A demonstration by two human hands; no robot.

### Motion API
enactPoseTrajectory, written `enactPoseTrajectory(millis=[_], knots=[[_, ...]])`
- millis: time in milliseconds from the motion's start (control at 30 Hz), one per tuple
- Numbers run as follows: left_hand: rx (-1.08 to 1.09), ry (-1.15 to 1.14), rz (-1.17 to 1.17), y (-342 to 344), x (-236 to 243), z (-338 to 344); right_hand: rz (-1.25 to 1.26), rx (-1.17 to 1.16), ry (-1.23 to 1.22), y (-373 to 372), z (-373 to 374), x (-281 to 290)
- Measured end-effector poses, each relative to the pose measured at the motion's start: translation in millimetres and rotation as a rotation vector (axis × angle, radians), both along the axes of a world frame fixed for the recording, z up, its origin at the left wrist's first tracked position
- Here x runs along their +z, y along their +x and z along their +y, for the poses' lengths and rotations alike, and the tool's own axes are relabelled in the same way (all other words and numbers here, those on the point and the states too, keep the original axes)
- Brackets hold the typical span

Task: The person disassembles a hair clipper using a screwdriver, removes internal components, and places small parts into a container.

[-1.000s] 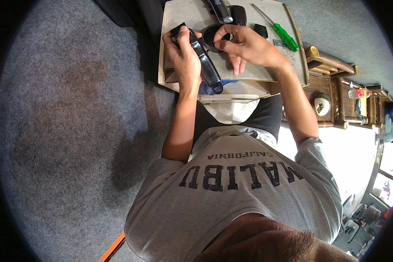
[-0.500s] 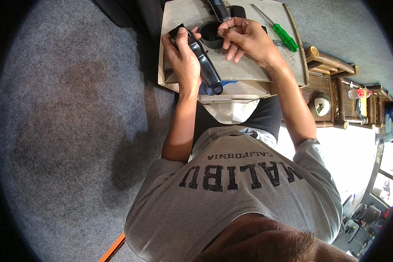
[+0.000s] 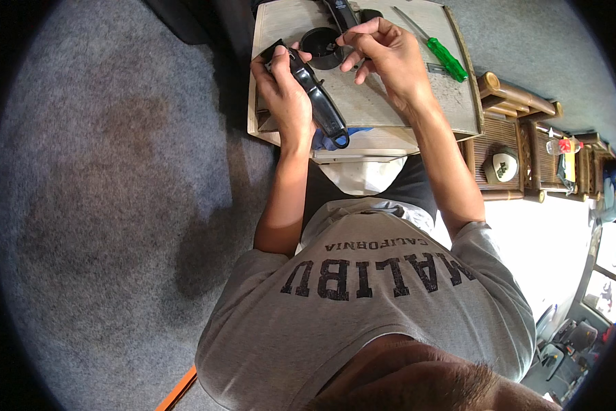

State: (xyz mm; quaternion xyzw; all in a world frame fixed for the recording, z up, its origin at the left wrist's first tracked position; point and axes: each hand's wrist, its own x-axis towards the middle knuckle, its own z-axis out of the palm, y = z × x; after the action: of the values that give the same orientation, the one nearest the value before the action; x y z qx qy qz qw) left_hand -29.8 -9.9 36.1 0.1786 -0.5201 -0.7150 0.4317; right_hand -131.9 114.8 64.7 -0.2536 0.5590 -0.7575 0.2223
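My left hand (image 3: pixel 285 92) is wrapped round a black hair clipper (image 3: pixel 323 103), its blade end up by my thumb and its hanging loop toward me. My right hand (image 3: pixel 392 58) is raised over the small wooden table, thumb and index finger pinched together beside a round black dish (image 3: pixel 315 57). Whatever is between those fingertips is too small to make out. Small metal bits (image 3: pixel 331 48) show inside the dish. Just beyond the right hand lies a second black device (image 3: pixel 341 12), its near end partly covered by the fingers.
A screwdriver (image 3: pixel 447 59) with a green handle lies at the table's (image 3: pixel 383 113) far right. Something blue (image 3: pixel 332 139) pokes out below the tabletop's near edge. At right stands a bamboo bench (image 3: pixel 486 147) with a cap (image 3: pixel 504 166) and a bottle (image 3: pixel 562 146) on it.
My right hand has shifted slightly up and its wrist has moved left. The round dish sits a little farther left. My left hand keeps the clipper almost in place.
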Motion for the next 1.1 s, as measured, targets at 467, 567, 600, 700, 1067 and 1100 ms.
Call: enactPoseTrajectory(millis=[467, 567, 600, 700, 1067, 1100], knots=[[-0.038, 0.051, -0.001, 5, 5, 2, 0.009, -0.060, 0.014, 37, 20, -27], [-0.168, 0.077, 0.077, 9, 8, 4, 0.006, -0.071, -0.006, 37, 22, -31], [-0.171, 0.074, 0.075, 10, 8, 4, 0.017, -0.072, -0.021, 36, 22, -31], [-0.273, -0.036, 0.056, 12, 5, 5, 0.007, -0.051, -0.044, 34, 22, -30], [-0.653, -0.189, -0.086, 14, 2, 5, -0.091, -0.030, -0.219, 28, 32, -30], [-0.652, -0.207, -0.112, 15, 5, 6, -0.091, -0.040, -0.227, 29, 32, -30]])
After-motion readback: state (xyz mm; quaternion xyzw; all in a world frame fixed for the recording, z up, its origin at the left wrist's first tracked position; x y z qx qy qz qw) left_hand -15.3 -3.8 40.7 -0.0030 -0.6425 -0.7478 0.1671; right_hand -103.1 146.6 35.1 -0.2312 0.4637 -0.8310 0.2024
